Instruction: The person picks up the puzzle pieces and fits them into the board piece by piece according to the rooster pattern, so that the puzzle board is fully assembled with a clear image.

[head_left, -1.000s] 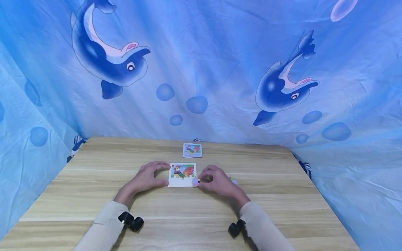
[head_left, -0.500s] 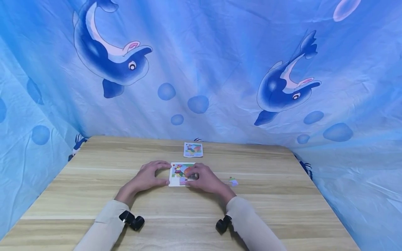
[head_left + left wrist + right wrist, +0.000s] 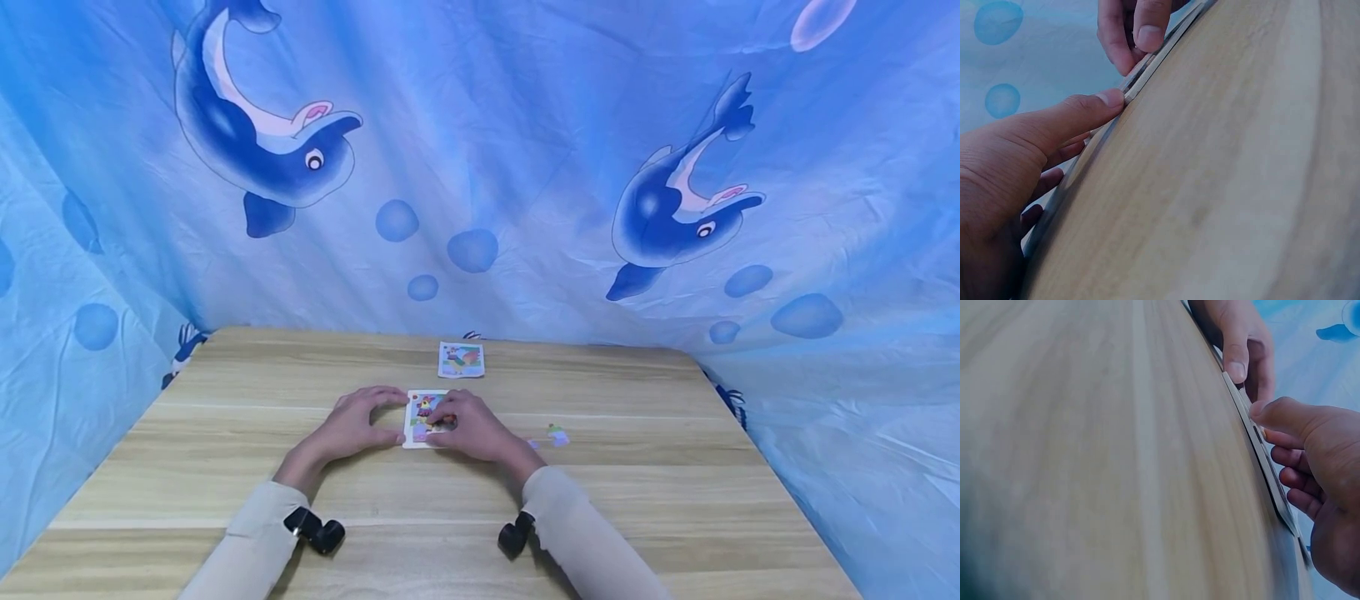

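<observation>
A small jigsaw puzzle board [image 3: 407, 421] with a rooster picture and white border lies flat on the table. My left hand [image 3: 352, 427] holds its left side, the forefinger at the far corner and the thumb at the near one. In the left wrist view the thumb [image 3: 1107, 100] touches the board's edge [image 3: 1147, 72]. My right hand [image 3: 474, 427] is over the board's right part and hides it. Its thumb and forefinger pinch a pinkish-lilac puzzle piece [image 3: 420, 435] at the lower left of the picture. The right wrist view shows these fingertips [image 3: 1257, 410] close over the board.
A loose green and lilac puzzle piece [image 3: 557, 436] lies right of my right hand, with a small lilac piece [image 3: 533, 443] beside its wrist. Behind the board is a card [image 3: 461, 360] with the same rooster. A blue dolphin curtain [image 3: 480, 183] hangs beyond the wooden table [image 3: 420, 517].
My right hand has moved left across the board with the puzzle piece, from its lower right corner to its lower left. The loose pieces have come into sight. My left hand stays put.
</observation>
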`<state>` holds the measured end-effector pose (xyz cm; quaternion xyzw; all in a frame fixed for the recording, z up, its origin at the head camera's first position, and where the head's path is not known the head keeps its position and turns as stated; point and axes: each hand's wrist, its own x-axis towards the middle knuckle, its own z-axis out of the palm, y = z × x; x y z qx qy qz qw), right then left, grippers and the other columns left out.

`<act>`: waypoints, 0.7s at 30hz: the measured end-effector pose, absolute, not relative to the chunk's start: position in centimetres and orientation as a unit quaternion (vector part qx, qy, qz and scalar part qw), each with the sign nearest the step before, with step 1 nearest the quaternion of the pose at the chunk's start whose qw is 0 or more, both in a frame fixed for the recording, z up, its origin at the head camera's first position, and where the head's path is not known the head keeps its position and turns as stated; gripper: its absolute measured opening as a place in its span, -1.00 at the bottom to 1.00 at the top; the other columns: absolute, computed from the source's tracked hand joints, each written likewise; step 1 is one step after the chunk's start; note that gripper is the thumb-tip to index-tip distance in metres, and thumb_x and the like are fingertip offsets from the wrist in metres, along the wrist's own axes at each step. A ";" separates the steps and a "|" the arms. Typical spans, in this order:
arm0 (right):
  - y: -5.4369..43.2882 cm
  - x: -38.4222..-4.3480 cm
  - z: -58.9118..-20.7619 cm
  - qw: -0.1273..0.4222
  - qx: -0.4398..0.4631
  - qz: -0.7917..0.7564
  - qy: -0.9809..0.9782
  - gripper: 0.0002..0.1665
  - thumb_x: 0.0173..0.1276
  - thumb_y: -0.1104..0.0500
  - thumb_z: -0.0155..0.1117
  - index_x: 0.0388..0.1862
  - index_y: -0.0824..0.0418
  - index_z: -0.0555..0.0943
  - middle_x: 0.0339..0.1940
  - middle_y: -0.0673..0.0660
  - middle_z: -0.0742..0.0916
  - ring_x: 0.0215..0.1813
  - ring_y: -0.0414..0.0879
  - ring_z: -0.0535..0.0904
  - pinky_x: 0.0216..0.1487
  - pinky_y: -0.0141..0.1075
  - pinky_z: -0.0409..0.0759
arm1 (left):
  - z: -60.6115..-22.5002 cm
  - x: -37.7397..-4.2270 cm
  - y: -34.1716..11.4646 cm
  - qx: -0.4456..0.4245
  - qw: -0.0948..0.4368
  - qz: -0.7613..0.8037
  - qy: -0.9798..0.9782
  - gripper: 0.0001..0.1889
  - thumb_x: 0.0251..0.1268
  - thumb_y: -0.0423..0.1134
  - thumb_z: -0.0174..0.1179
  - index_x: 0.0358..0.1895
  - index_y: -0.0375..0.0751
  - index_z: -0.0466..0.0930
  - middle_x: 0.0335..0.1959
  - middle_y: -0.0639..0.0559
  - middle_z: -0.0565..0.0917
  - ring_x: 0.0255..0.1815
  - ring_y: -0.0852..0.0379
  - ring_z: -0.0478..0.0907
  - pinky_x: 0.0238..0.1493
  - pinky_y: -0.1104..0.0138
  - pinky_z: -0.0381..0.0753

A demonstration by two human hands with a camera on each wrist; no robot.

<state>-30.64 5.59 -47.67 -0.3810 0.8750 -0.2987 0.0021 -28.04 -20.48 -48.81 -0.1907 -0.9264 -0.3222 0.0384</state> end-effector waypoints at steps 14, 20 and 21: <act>5.1 -30.5 -47.3 0.001 -0.377 -0.285 0.881 -0.73 0.31 -0.07 0.53 -0.10 0.01 0.83 -0.09 -0.07 0.75 0.00 -0.23 0.54 0.08 -0.36 0.54 | -49.0 -28.1 -20.7 -0.192 0.037 -0.321 -0.927 -0.34 0.14 0.10 0.49 0.34 0.04 0.61 0.44 -0.07 0.54 0.51 -0.28 0.38 0.45 -0.31 0.17; 5.0 -30.6 -47.4 0.001 -0.373 -0.279 0.885 -0.73 0.30 -0.06 0.54 -0.10 0.00 0.83 -0.09 -0.08 0.75 0.01 -0.24 0.54 0.08 -0.36 0.54 | -48.8 -28.1 -20.7 -0.192 0.031 -0.327 -0.925 -0.34 0.15 0.08 0.49 0.35 0.02 0.61 0.45 -0.07 0.53 0.52 -0.29 0.36 0.46 -0.31 0.15; 4.9 -30.6 -47.4 0.002 -0.372 -0.281 0.885 -0.74 0.30 -0.06 0.54 -0.10 -0.01 0.83 -0.09 -0.08 0.74 0.01 -0.24 0.54 0.08 -0.37 0.54 | -48.8 -28.1 -20.7 -0.193 0.030 -0.328 -0.924 -0.34 0.15 0.08 0.49 0.35 0.02 0.61 0.45 -0.08 0.53 0.52 -0.29 0.36 0.46 -0.31 0.15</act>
